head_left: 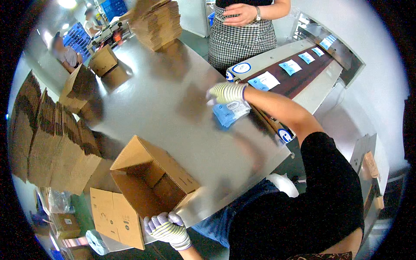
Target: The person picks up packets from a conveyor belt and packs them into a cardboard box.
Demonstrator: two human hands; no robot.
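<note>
My left hand (169, 231), in a white striped glove with purple fingertips, curls its fingers over the near rim of an open cardboard box (149, 175). The box is tilted with its mouth toward me, and its visible inside is bare brown board. My right hand (228, 93), gloved alike, reaches across the metal table to the far edge of a small pile of blue-and-white packets (229, 113). Its fingertips are blurred and point down beside the pile. Whether they grip a packet cannot be made out.
A conveyor belt (294, 80) on the right carries several spaced packets. Behind it stands a person in a checked apron (240, 47). Flattened cartons (56, 143) are stacked at the left, another stack (156, 26) at the far end. A flat cardboard piece (115, 216) lies beside the box.
</note>
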